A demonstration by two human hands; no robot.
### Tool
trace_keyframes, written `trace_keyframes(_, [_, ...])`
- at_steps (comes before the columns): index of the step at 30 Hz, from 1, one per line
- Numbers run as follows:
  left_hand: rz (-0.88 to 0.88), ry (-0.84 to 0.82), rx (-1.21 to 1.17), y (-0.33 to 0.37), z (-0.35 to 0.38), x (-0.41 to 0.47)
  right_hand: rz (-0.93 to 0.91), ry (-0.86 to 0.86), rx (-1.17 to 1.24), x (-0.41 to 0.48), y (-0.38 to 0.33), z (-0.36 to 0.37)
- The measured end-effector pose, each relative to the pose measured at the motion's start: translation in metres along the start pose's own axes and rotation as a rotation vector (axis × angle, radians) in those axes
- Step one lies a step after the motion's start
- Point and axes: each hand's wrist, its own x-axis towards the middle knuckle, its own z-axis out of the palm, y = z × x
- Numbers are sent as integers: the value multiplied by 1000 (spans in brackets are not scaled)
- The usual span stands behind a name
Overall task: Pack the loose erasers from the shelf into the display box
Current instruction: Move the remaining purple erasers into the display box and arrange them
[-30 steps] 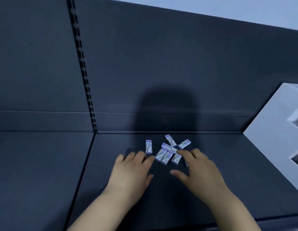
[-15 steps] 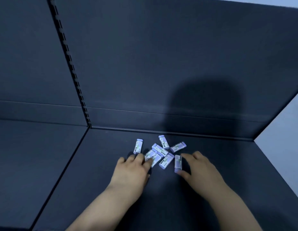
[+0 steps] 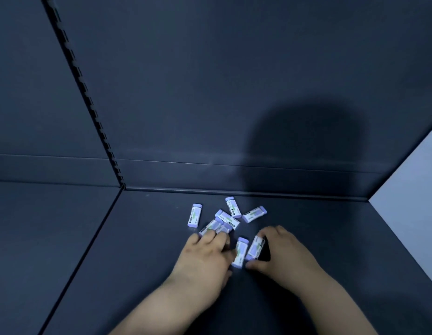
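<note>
Right hand [image 3: 282,252] pinches eraser [image 3: 255,247] beside eraser pile [image 3: 228,220]; left hand [image 3: 205,257] spread flat on pile. Risk: raking scatters pile; display box out of sight.

Reads as a shop: retail gondola shelving. Slotted upright [image 3: 89,102], a row of punched holes, runs down between two dark metal back panels [image 3: 210,81]. From the upright's foot a matching dark shelf [image 3: 149,262] extends to the right. On it, well right of the upright, lie identical small erasers [image 3: 228,220] in printed sleeves, like stock. Pale wall [image 3: 408,189] sits far right of the upright.
</note>
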Motion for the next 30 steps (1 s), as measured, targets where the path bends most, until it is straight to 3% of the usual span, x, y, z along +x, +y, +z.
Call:
trace_keyframes(4, [38, -4, -31, -2, -9, 9, 88, 88, -288, -9, -7, -3])
trace_keyframes(8, [47, -14, -29, -1, -3, 14, 104, 58, -383, -11, -6, -3])
trace_keyframes(14, [7, -17, -53, -8, -3, 2, 27, -77, -169, -17, -16, 0])
trace_keyframes(17, [-37, -36, -21, -8, 0, 2, 38, -24, -26, -13, -6, -8])
trace_keyframes(22, [-63, -53, -46, -5, 5, 6, -43, -159, -35, -12, 3, -14])
trace_keyframes(30, [-66, 26, -17, -13, -1, -12, -92, 8, 159, -17, -4, 11])
